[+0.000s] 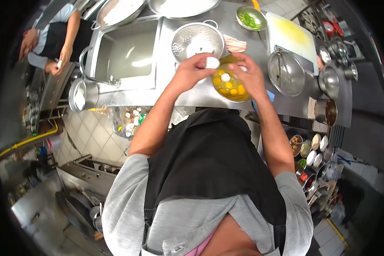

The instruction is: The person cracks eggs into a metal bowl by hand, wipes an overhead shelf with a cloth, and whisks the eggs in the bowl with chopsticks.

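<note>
Both hands are over a glass bowl of egg yolks (231, 83) on the steel counter (192, 96). The left hand (192, 72) pinches a white eggshell piece (212, 62) between fingertips and thumb, grip closed on it, just above the bowl's near-left rim. The right hand (251, 74) is curled at the bowl's right rim with something white at its fingertips (242, 68), probably the other shell half, but it is small and partly hidden, so I cannot tell what that grip holds or how tight it is.

Hands sit directly over the bowl, which looks like a way to keep any drip landing inside, not on the counter. Bowl is close to the counter's front edge, within easy reach of the torso.

Shell piece in the left hand: roughly round as seen, long axis not readable; open side seems turned toward the bowl. Several whole yolks lie in the bowl, with a white shell-like bit (225, 77) among them.

Around: a metal colander (196, 39) just behind the left hand, a sink (126, 53) to the left, a small bowl of greens (250, 18), a white cutting board (292, 36), and a wire strainer (286, 72) to the right. Another person's hand (64, 55) is at far left, well apart.
</note>
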`<state>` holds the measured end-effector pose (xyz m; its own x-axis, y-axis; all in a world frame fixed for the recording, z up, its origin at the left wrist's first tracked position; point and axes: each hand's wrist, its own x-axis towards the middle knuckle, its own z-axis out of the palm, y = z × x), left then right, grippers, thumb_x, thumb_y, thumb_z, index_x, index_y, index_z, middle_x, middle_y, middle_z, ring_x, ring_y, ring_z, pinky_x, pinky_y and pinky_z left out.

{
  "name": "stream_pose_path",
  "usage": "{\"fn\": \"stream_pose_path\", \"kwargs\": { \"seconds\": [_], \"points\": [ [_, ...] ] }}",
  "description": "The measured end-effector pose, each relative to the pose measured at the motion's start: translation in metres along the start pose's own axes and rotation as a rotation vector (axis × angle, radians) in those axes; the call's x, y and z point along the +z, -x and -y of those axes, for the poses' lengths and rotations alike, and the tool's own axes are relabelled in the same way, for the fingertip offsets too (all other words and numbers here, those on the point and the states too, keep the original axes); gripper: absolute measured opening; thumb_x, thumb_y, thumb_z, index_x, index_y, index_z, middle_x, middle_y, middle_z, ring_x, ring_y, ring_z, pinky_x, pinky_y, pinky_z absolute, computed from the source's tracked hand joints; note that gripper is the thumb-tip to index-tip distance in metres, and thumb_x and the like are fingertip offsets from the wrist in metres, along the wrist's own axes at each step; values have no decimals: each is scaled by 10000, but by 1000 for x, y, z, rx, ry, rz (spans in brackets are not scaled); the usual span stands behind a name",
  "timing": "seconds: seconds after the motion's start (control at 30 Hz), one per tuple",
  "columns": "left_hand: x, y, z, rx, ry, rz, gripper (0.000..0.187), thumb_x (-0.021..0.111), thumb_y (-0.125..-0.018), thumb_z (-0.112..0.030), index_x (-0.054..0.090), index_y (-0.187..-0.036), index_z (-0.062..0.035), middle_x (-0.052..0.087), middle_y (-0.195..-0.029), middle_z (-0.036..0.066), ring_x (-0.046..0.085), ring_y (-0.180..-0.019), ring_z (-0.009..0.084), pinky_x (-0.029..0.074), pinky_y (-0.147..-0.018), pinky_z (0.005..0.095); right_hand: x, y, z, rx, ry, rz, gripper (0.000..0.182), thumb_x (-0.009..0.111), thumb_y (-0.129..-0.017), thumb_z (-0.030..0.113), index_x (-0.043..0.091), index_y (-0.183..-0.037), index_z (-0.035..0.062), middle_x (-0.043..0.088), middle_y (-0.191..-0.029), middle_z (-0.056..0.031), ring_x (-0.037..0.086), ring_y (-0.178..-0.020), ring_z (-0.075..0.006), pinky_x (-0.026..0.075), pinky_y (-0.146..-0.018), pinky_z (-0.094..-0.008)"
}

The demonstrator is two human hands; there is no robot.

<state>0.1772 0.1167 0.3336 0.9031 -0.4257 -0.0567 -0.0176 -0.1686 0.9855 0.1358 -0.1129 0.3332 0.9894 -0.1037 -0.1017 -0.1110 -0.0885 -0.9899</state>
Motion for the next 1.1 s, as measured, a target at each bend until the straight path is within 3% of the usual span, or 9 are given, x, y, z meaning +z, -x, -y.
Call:
{"fn": "stream_pose_path", "kwargs": {
  "seconds": [0.1, 0.2, 0.3, 0.5, 0.67, 0.8, 0.9, 1.0, 1.1],
  "points": [
    [-49, 45, 5, -55, 26, -185, 483, 799, -868, -118, 638, -1322, -79, 605, -934, -19, 544, -842, 78, 486, -757, 244, -20, -7, -12, -217, 494, -17, 233, 766, -856, 201, 731, -1061, 95, 726, -944, -94, 703, -817, -210, 544, -755, -333],
    [-92, 92, 27, -144, 55, -364, 489, 802, -859, -92, 634, -1318, -62, 564, -896, -42, 525, -831, 68, 454, -709, 228, -28, -14, -33, -229, 1030, 140, 115, 725, -858, 211, 748, -934, 127, 715, -936, -104, 713, -845, -287, 560, -777, -402],
    [-115, 132, 57, -237, 156, -501, 479, 775, -881, -66, 622, -1335, -46, 562, -889, -50, 525, -817, 63, 436, -700, 217, -23, -23, -64, -262, 1157, 253, 136, 691, -856, 230, 753, -954, 158, 707, -958, -119, 704, -884, -343, 562, -807, -466],
    [-150, 210, 120, -416, 61, -701, 472, 777, -894, -113, 621, -1334, -46, 665, -962, -2, 602, -861, 92, 479, -751, 231, 7, -37, -94, -181, 1461, 458, 197, 677, -865, 237, 762, -1032, 176, 707, -1056, -130, 721, -941, -327, 577, -832, -469],
    [-212, 270, 150, -663, -248, -897, 609, 805, -864, -290, 588, -1370, -32, 700, -937, 44, 620, -642, 113, 441, -451, 278, 14, -41, -101, -234, 1494, 535, 177, 652, -862, 226, 769, -980, 164, 705, -1056, -161, 721, -945, -345, 580, -829, -472],
    [-229, 291, 142, -660, -332, -1152, 720, 796, -873, -323, 503, -1470, -48, 700, -922, 57, 608, -613, 108, 432, -436, 271, 7, -40, -96, -294, 1437, 415, 158, 652, -858, 235, 766, -925, 149, 702, -1014, -155, 710, -905, -350, 570, -796, -470],
    [-226, 305, 135, -603, -132, -1161, 626, 769, -907, -304, 541, -1424, -33, 685, -903, 45, 597, -621, 96, 431, -443, 261, 2, -29, -55, -263, 1337, 193, 131, 705, -840, 229, 766, -911, 137, 700, -958, -121, 690, -872, -341, 555, -761, -459],
    [-225, 317, 140, -464, 88, -1309, 477, 742, -932, -282, 595, -1322, -50, 680, -915, 39, 598, -642, 99, 439, -458, 259, 8, -13, -14, -454, 1178, 72, 116, 751, -814, 194, 765, -907, 127, 693, -924, -104, 680, -848, -330, 549, -750, -443],
    [-221, 316, 131, -192, 266, -1533, 226, 696, -964, -241, 642, -1112, -79, 667, -921, 36, 617, -690, 127, 447, -471, 283, 54, 4, 31, -718, 906, 147, 120, 770, -799, 157, 763, -908, 107, 680, -890, -97, 665, -836, -320, 540, -741, -428]
  ]
}}
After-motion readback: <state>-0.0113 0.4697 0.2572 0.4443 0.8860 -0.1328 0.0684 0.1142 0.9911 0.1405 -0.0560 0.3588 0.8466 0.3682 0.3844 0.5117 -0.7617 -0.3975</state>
